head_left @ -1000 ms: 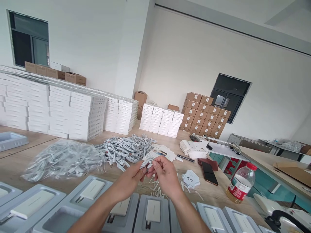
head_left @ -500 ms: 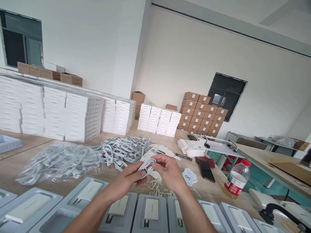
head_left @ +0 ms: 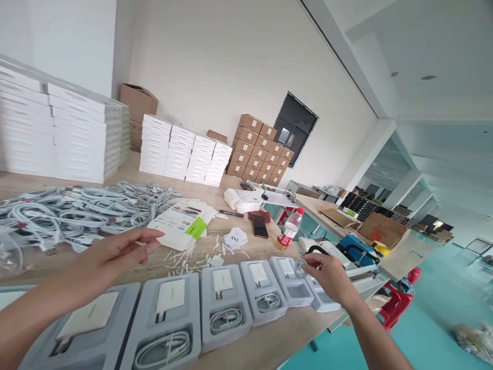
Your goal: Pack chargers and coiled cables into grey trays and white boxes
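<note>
My right hand [head_left: 327,277] pinches a coiled grey-white cable [head_left: 300,267] above the trays at the right end of the row. Beneath it is a grey tray [head_left: 278,267] holding a white block [head_left: 286,266], its lower compartment bare; the last tray [head_left: 321,303] is partly covered by my hand. Nothing is in my left hand [head_left: 119,252], whose fingers are apart over the table, left of a printed white card [head_left: 175,228]. Nearer trays carry white blocks, and some hold a coiled cable [head_left: 226,320] in the lower compartment. A heap of loose cables [head_left: 96,208] lies behind my left hand.
White box stacks [head_left: 77,128] and brown cartons [head_left: 254,151] stand at the back. Paper scraps [head_left: 185,262], small cards [head_left: 235,238], a phone [head_left: 260,226] and a bottle [head_left: 289,230] lie or stand mid-table. A red stool [head_left: 396,308] is beyond the right edge.
The view has swung right. My left hand has let go of the coiled cable and opened; my right hand has carried it from mid-table to above the right-hand trays.
</note>
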`<action>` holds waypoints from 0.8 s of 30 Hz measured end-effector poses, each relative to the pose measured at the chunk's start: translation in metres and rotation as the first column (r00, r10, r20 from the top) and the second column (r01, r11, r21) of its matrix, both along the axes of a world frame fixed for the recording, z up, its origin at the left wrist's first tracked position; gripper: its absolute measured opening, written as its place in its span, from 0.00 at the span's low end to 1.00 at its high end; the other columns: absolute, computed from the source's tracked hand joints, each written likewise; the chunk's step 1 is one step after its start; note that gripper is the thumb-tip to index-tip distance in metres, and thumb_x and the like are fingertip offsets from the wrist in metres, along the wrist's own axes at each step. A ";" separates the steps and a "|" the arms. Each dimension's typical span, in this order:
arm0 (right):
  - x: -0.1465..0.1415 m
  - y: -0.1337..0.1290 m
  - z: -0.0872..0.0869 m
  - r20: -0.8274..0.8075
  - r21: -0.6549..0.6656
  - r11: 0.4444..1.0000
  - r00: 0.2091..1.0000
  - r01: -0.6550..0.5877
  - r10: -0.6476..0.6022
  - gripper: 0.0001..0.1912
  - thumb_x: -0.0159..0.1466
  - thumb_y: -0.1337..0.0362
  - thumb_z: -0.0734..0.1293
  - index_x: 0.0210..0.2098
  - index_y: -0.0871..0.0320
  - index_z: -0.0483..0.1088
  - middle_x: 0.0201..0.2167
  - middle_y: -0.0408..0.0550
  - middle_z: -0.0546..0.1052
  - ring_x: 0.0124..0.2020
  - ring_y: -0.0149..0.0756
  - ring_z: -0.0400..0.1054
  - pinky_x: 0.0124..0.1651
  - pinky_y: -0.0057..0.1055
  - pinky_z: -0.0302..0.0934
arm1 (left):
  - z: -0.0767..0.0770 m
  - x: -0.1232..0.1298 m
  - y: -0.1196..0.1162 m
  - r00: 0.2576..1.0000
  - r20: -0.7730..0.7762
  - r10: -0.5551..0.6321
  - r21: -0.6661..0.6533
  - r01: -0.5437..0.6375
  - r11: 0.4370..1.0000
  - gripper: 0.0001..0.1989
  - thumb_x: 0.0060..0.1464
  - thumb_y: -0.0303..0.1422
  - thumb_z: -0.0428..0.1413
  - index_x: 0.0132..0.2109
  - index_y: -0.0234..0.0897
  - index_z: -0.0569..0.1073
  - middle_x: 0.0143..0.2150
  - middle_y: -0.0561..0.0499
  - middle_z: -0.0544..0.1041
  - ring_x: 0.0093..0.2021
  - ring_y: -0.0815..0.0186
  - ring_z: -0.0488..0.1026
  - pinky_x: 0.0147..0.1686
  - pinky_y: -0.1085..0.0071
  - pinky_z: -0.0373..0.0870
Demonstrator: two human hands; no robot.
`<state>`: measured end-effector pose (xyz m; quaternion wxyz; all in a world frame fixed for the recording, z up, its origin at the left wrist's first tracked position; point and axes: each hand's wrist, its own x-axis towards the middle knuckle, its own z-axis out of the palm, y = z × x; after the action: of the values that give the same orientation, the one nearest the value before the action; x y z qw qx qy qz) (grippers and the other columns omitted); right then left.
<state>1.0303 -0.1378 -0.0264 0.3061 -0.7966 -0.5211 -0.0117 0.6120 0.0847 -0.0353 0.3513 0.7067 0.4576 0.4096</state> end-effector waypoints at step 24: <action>-0.008 -0.026 -0.112 0.169 0.031 0.983 0.970 -0.181 0.173 0.20 0.69 0.52 0.58 0.43 0.54 0.79 0.49 0.55 0.78 0.52 0.50 0.71 0.55 0.44 0.68 | -0.023 -0.005 0.020 0.969 -0.228 -0.096 0.013 0.101 0.995 0.34 0.40 0.62 0.53 0.48 0.48 0.79 0.47 0.50 0.81 0.45 0.50 0.75 0.36 0.66 0.72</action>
<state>1.0219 -0.1641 -0.1380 0.2797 -0.7359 -0.6134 -0.0625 0.6074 0.1048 -0.0580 0.3080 0.7749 0.4541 0.3137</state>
